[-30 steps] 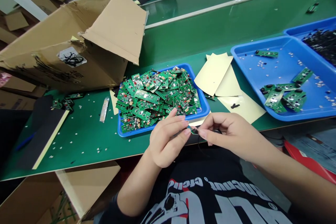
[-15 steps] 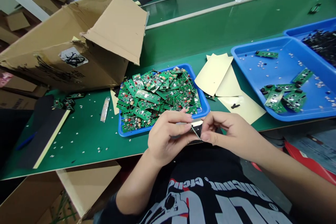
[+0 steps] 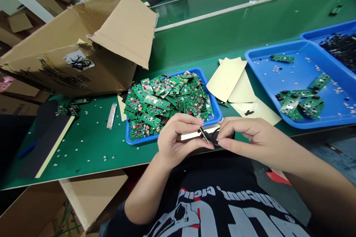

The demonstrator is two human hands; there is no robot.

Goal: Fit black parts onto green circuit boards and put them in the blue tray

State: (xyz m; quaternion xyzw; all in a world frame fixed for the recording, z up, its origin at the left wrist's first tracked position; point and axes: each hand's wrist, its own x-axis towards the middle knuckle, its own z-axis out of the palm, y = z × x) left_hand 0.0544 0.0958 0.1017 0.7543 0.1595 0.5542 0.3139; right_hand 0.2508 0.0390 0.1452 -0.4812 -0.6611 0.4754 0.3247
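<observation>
Reckoned from the held circuit board: at nine o'clock on the green worktop, black sheet; at ten, open cardboard box, then, nearer, small blue tray heaped with green boards. Gripped edge-on between thumb and fingers of the left hand, at the worktop's near edge. Pinched just beside it by the right hand: black piece, form blurred. At one, pale yellow sheets; at two, wider blue tray with a few boards and whitish bits.
</observation>
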